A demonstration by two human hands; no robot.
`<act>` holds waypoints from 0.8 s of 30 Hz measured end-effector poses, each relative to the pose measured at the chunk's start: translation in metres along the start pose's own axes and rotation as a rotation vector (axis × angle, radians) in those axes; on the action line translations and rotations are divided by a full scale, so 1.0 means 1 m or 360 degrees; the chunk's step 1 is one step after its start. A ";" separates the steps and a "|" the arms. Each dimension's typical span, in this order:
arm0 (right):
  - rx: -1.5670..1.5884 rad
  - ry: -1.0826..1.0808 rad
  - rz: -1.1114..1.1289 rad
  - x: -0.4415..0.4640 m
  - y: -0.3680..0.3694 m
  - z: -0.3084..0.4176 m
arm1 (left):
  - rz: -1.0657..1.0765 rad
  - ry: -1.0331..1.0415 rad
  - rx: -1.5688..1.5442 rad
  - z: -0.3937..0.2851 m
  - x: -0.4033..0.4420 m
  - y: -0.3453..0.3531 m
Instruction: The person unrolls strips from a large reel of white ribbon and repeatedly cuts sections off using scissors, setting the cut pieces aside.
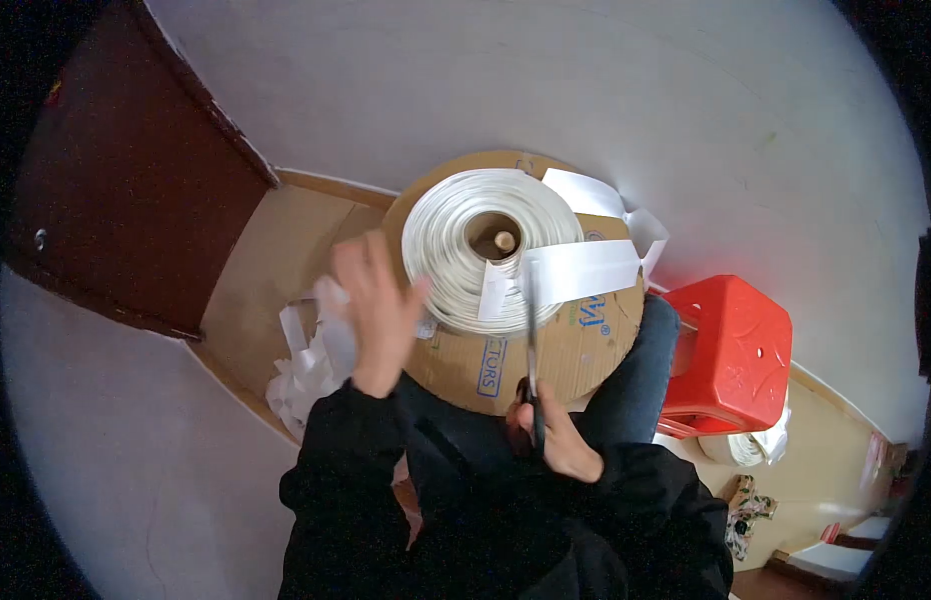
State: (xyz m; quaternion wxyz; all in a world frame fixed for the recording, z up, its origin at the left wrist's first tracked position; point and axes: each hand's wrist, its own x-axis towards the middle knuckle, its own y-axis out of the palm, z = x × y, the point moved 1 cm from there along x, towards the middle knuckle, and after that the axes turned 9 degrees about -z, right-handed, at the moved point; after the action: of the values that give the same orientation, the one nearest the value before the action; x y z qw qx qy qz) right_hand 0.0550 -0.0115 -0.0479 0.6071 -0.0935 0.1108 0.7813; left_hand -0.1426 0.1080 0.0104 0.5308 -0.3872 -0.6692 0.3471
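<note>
In the head view a large roll of white ribbon lies on a round cardboard reel disc over my lap. My right hand grips scissors by their dark handles, with the long blades pointing away from me. The blade tips reach a wide white strip lying across the roll. Just left of the strip, a short white piece rests on the roll. My left hand, slightly blurred, is raised at the roll's left edge, fingers apart and holding nothing.
Crumpled white strips lie on the floor to the left. A red plastic stool stands at the right, with another white roll beside it. A wall rises behind the reel, and a brown door is at the far left.
</note>
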 end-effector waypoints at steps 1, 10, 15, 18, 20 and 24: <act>0.0109 -0.0119 -0.0146 -0.006 0.001 0.006 | 0.0217 0.0176 -0.0613 -0.026 0.006 -0.012; 0.0673 -0.0479 -0.0704 -0.042 -0.023 0.032 | -0.0141 0.0928 -0.0375 -0.173 -0.020 0.105; 0.0553 -0.0484 -0.0794 -0.040 -0.040 0.011 | 0.0715 -0.0641 -0.2751 -0.101 0.047 0.057; 0.0605 -0.0480 -0.0772 -0.037 -0.034 0.011 | 0.0076 -0.0653 -0.3446 -0.017 0.071 0.001; 0.0642 -0.0476 -0.0794 -0.035 -0.033 0.008 | -0.0522 -0.0586 -0.2970 0.028 0.063 -0.035; 0.0456 -0.0395 -0.0720 -0.030 -0.033 0.003 | -0.1901 -0.0716 -0.1454 0.126 0.048 -0.053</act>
State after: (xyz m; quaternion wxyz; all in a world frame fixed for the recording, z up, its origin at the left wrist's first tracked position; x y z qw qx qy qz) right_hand 0.0945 -0.0307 -0.0382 0.7817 0.0672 0.1212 0.6080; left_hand -0.2807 0.1197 0.0536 0.2675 -0.0619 -0.9320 -0.2367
